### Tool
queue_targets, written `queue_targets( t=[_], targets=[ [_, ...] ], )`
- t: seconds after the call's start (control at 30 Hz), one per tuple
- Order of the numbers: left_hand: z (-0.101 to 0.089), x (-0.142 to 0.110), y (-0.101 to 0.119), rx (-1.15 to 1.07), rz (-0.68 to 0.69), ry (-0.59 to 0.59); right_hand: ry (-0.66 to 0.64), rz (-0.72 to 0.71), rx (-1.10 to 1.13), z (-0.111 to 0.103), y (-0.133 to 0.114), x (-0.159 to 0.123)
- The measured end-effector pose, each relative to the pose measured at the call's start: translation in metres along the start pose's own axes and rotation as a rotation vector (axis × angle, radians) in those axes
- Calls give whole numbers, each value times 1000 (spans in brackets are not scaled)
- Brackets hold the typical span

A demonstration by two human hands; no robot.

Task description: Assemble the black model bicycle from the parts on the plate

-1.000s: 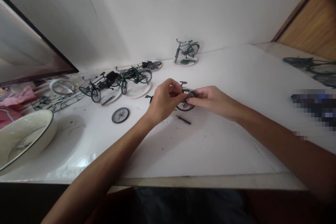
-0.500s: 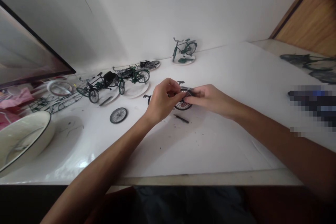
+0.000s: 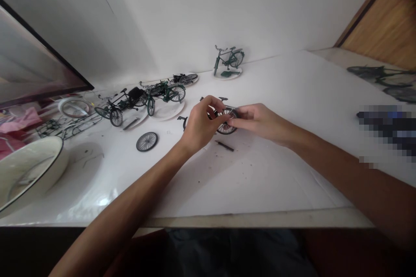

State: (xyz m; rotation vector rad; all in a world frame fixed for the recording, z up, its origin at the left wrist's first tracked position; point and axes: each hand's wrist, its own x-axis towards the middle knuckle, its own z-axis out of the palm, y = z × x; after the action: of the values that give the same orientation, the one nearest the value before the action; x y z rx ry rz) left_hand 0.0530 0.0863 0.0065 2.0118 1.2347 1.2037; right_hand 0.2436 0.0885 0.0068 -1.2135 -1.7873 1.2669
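A small model bicycle [image 3: 226, 128] is between my two hands, its spoked rear wheel and saddle showing while my left hand covers much of the frame. My left hand [image 3: 205, 122] is closed on it, thumb and fingers pinched by the wheel. From the other side, my right hand [image 3: 255, 121] pinches the rim of the same wheel. A short dark pointed tool [image 3: 224, 146] lies on the white table top just below my hands. Farther left, a loose spoked wheel [image 3: 147, 142] lies flat.
Several model bicycles [image 3: 166, 95] stand on white plates at the back left, and a green one [image 3: 229, 60] stands by the wall. An enamel basin [image 3: 58, 160] is at the left front. Wire frames [image 3: 71, 127] lie behind it. Tiny dark bits are scattered near me.
Both hands stay at the model bicycle's rear wheel with almost the same grip. The view shifts very slightly; nothing else has visibly moved.
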Motion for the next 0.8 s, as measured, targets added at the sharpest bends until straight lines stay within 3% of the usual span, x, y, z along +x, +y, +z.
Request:
queue_targets(
  t=[0.17,0.3,0.47,0.57,0.67,0.8],
  targets=[
    [-6,0,-6,210,146,184,95,-205,-160,1,-1,-3],
    [-14,0,-4,363,278,138,212,-310,-402,2,-6,-9],
    [-15,-4,6,618,359,219,234,-467,-472,2,-4,-8],
    [-14,-4,7,719,475,189,250,-589,-636,0,-2,-7],
    [-15,-3,3,730,590,136,268,-677,-765,-1,-1,-8],
    [-16,-2,0,663,640,132,266,-696,-755,-2,-1,-8]
  ],
)
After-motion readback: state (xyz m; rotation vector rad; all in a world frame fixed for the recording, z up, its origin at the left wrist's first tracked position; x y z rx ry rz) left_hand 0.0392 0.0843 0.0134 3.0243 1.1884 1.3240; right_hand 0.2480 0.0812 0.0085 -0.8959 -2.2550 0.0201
